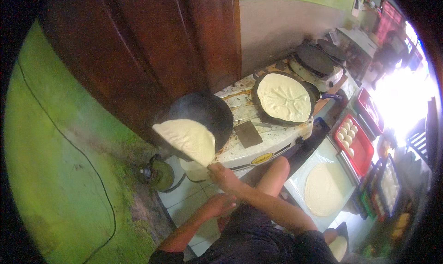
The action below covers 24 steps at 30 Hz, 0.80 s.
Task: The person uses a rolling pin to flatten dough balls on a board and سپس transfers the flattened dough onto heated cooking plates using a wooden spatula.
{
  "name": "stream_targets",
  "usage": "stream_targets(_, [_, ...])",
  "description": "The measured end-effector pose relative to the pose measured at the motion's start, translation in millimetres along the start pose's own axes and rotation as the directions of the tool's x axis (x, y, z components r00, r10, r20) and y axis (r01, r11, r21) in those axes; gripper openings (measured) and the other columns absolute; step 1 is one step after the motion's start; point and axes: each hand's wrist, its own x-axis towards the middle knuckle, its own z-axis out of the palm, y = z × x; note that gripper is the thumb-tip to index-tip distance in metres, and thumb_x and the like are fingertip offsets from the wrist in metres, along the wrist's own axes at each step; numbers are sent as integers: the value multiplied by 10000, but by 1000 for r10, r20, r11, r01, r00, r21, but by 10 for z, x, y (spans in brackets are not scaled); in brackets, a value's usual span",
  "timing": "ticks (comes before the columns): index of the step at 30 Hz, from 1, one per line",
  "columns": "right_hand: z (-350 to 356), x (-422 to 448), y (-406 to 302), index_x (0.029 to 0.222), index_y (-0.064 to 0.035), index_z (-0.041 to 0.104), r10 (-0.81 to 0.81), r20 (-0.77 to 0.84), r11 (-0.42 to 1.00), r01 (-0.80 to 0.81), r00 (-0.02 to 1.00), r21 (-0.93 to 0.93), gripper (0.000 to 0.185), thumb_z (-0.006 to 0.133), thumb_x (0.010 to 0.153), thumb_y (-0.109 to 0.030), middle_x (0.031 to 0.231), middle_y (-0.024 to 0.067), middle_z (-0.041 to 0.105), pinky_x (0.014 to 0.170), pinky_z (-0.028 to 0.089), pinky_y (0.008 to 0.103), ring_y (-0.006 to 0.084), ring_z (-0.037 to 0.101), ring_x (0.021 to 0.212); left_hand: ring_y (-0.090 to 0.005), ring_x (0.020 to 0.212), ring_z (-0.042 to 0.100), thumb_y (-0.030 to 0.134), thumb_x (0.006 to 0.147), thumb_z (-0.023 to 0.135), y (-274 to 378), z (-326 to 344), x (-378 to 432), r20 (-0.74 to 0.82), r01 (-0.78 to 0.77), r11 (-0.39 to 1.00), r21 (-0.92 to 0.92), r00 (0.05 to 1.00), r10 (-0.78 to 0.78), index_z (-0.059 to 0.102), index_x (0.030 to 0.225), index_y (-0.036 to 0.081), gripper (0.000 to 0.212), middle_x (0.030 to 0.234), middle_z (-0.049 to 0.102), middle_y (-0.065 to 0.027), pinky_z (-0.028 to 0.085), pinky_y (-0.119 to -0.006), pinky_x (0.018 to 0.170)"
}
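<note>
My right hand (223, 175) pinches the near edge of a pale dough sheet (190, 139). That sheet hangs over the front left of a black round pan (207, 111) on the left burner, and part of its rim is hidden beneath. Below the right forearm, close to my lap, is my left hand (221, 205); nothing shows in it, and its fingers are partly hidden. On the right burner a second dark griddle (258, 105) carries a wrinkled dough round (285, 98). Between the pans, a flat brown square plate (248, 134) lies on the white gas stove (235, 158).
A gas cylinder (161, 174) stands left of the stove, against the green wall (86, 143). To my right, a board (297, 184) holds a flat dough round (323, 189); beyond is a red tray (363, 153) with several dough balls (347, 134). More griddles (313, 60) sit behind.
</note>
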Motion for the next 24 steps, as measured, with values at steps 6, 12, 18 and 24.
stream_targets(6, [-25, 126, -502, 1070, -28, 513, -27, -112, 980, 49, 993, 191, 182, 558, 947, -154, 923, 225, 613, 693, 495, 449, 395, 630, 848, -397, 1088, 581, 286, 915, 560, 121, -172, -3, 5, -4, 997, 79, 1000, 4, 566, 1211, 33, 389, 1180, 612, -220, 464, -483, 922])
stream_targets(12, [-434, 356, -90, 1069, -24, 505, 90, -209, 951, -21, 974, 308, 192, 534, 978, -191, 840, 139, 657, 558, 505, 356, 219, 637, 647, -359, 1086, 589, 292, 919, 561, 44, -140, 120, 114, 38, 993, 109, 992, -50, 580, 1178, 32, 367, 1170, 618, -200, 472, -457, 912])
stream_targets(18, [-822, 336, 277, 1122, -27, 471, 331, -32, 881, -297, 943, 367, 321, 608, 941, -255, 847, 114, 653, 450, 492, 297, 136, 594, 522, -360, 1137, 557, 336, 956, 503, -4, -45, 94, 86, -2, 998, 57, 996, -3, 575, 1208, 49, 390, 1220, 601, -177, 429, -447, 981])
stream_targets(24, [-606, 433, 433, 1154, -34, 463, -56, -340, 988, 101, 939, 115, 403, 694, 870, -203, 916, 181, 656, 606, 531, 361, 239, 673, 710, -344, 1135, 560, 338, 953, 509, 259, -165, 291, 140, 3, 1000, -7, 990, -2, 578, 1207, 31, 404, 1220, 599, -172, 437, -434, 977])
